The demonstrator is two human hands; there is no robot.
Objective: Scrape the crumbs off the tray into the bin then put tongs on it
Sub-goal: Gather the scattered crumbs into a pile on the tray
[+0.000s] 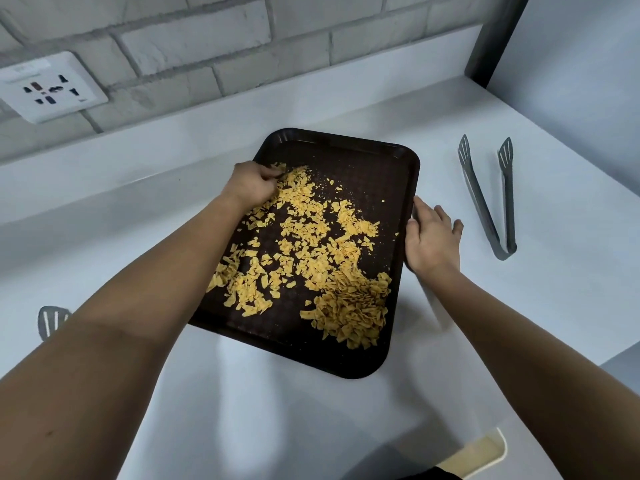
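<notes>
Left hand (251, 183) fingers curled among crumbs (311, 258), right hand (431, 237) flat w/ straight fingers on tray (377, 168) edge.

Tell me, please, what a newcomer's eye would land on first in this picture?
First, the yellow crumbs strewn over the dark tray at the middle of the white counter, heaped thickest at its near right corner. Next, the left hand curled among the crumbs at the tray's far left, and the right hand resting at its right edge. Grey tongs lie open on the counter further right.
</notes>
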